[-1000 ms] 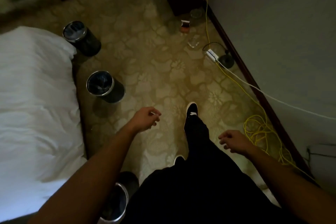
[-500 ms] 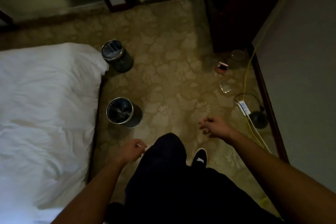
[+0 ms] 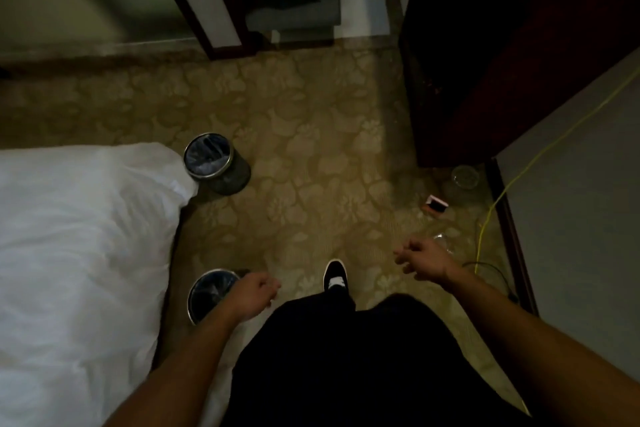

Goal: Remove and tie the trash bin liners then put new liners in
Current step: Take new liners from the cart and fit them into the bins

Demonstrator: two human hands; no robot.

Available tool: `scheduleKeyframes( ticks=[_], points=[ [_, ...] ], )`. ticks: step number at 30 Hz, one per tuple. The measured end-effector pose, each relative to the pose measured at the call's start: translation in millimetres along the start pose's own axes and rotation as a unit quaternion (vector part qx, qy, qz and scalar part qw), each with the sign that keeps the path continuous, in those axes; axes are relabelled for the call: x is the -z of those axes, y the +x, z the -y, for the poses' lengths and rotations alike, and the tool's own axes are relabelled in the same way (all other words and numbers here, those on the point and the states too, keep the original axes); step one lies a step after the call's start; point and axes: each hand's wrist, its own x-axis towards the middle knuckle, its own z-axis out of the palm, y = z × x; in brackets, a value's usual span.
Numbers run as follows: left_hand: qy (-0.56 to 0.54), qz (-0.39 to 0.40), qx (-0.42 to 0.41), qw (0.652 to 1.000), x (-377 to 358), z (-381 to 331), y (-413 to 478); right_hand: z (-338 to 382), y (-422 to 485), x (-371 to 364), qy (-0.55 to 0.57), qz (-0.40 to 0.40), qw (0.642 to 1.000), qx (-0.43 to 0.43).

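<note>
Head view: my left hand point(image 3: 254, 295) hangs curled at the right rim of the near bin point(image 3: 207, 296); whether it pinches anything I cannot tell. My right hand point(image 3: 424, 262) is loosely curled, empty. The far bin point(image 3: 216, 163) stands well ahead of my left hand.

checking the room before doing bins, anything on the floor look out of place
Yes: a small box, a glass dish and a yellow cable lie loose underfoot on the carpet by the right wall.
</note>
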Motion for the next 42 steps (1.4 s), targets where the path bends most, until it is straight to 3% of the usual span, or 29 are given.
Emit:
scheduleKeyframes(
  ticks=[10, 15, 23, 32, 35, 42],
  points=[
    [0.027, -0.005, -0.080, 0.996, 152.8, -210.0, 166.9, 69.2, 116.9, 72.1, -0.009, -0.044, 0.992, -0.120],
    [0.038, -0.013, -0.072, 0.997, 216.7, -272.7, 244.6, 143.0, 205.2, 107.7, -0.024, -0.009, 0.993, -0.117],
    [-0.026, -0.062, 0.016, 0.998, 320.1, -309.7, 314.7, 373.8, 332.6, 171.3, -0.069, 0.032, 0.997, -0.021],
    [-0.066, -0.064, 0.121, 0.988, 422.7, -308.8, 400.4, 622.0, 445.8, 164.1, -0.031, 0.079, 0.993, 0.084],
    [-0.129, -0.065, 0.131, 0.981, 470.7, -339.1, 432.4, 675.5, 485.8, 157.2, -0.029, 0.080, 0.993, 0.082],
    [-0.119, -0.103, 0.081, 0.984, 600.8, -410.3, 528.3, 723.6, 558.6, 160.4, -0.007, 0.022, 1.000, -0.016]
  ],
)
